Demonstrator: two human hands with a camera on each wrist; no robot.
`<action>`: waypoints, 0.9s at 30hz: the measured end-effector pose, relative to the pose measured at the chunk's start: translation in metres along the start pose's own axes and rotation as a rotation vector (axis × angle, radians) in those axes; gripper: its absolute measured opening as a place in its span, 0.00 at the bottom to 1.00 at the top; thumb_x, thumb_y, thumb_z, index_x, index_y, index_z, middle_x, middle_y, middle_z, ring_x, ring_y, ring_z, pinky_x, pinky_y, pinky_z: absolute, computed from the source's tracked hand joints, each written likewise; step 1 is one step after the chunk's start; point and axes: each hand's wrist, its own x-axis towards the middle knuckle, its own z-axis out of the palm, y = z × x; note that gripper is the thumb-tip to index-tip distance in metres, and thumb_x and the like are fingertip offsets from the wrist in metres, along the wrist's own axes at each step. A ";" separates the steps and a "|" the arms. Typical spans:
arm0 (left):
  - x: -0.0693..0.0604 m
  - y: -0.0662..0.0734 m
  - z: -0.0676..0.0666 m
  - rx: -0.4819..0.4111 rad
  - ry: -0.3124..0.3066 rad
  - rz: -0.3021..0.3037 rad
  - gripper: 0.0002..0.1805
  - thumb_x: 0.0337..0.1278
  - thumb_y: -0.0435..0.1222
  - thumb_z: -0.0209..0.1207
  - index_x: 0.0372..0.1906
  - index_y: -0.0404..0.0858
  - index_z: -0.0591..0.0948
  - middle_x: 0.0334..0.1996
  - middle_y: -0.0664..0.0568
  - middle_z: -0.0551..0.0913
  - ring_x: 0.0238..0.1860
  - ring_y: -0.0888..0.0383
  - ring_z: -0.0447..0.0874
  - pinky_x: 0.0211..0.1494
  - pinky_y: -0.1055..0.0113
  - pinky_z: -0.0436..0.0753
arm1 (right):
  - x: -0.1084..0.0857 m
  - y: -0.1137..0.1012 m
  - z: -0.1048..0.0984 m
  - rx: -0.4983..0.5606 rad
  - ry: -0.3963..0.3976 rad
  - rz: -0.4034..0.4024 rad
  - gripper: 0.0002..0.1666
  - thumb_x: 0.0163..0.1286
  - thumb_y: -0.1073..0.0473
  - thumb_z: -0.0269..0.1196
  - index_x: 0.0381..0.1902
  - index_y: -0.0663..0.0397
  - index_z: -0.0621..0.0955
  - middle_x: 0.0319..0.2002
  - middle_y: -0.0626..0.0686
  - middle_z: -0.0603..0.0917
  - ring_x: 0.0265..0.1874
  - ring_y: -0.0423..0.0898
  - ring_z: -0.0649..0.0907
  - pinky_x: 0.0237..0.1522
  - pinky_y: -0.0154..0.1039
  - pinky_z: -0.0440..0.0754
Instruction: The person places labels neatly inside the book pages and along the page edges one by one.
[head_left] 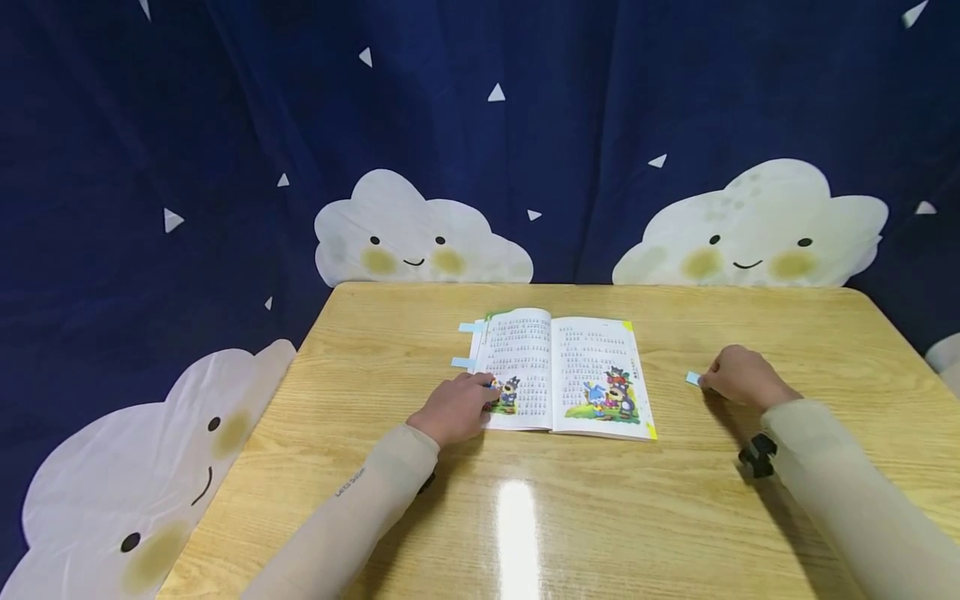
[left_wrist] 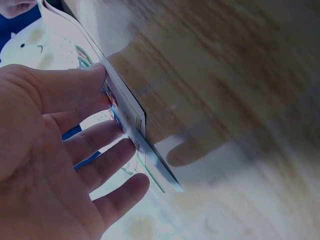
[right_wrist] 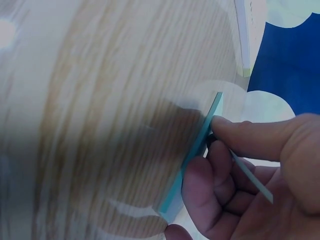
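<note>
The spread storybook lies to the left of the right hand, well apart from it across bare wood, while the left hand is already at the book's near left corner. The spine runs away from the person, between the two hands, so the right-hand page is the part nearer the right hand.

The right hand's thumb and curled fingers pinch a thin pale strip, which slants back toward the palm. Along the same fingertips lies a light blue sticky-note pad, its long axis running from just past the thumb tip toward the little finger; in the head view only its end shows, left of the fingertips. Whether the strip is free of the pad cannot be told.

The left hand rests with its fingers extended and slightly spread over the lower corner of the left page, the thumb at the page edge, gripping nothing that can be made out. Just beyond that hand, two light blue sticky tabs jut leftward from the book's outer edge, one farther off than the other.

No container shows; everything lies on the wooden table beneath both hands.
</note>
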 end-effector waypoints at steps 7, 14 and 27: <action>-0.001 0.000 -0.002 -0.001 -0.004 0.015 0.20 0.67 0.35 0.58 0.63 0.46 0.81 0.70 0.48 0.73 0.67 0.44 0.75 0.39 0.59 0.82 | -0.001 0.000 0.000 0.005 -0.004 -0.009 0.27 0.69 0.59 0.58 0.09 0.44 0.67 0.09 0.41 0.60 0.12 0.37 0.60 0.21 0.34 0.63; 0.000 0.000 -0.004 0.010 0.011 0.015 0.20 0.68 0.36 0.58 0.63 0.46 0.80 0.70 0.48 0.73 0.66 0.44 0.76 0.41 0.56 0.84 | 0.001 0.000 -0.002 0.006 0.006 0.001 0.25 0.68 0.58 0.59 0.10 0.46 0.71 0.09 0.41 0.60 0.13 0.37 0.60 0.21 0.34 0.62; -0.001 0.000 -0.002 0.023 0.027 0.034 0.19 0.67 0.37 0.59 0.61 0.46 0.82 0.69 0.47 0.75 0.65 0.44 0.77 0.43 0.55 0.86 | 0.000 -0.001 0.000 -0.003 0.002 0.008 0.24 0.70 0.58 0.58 0.10 0.48 0.73 0.10 0.41 0.62 0.13 0.37 0.62 0.21 0.34 0.63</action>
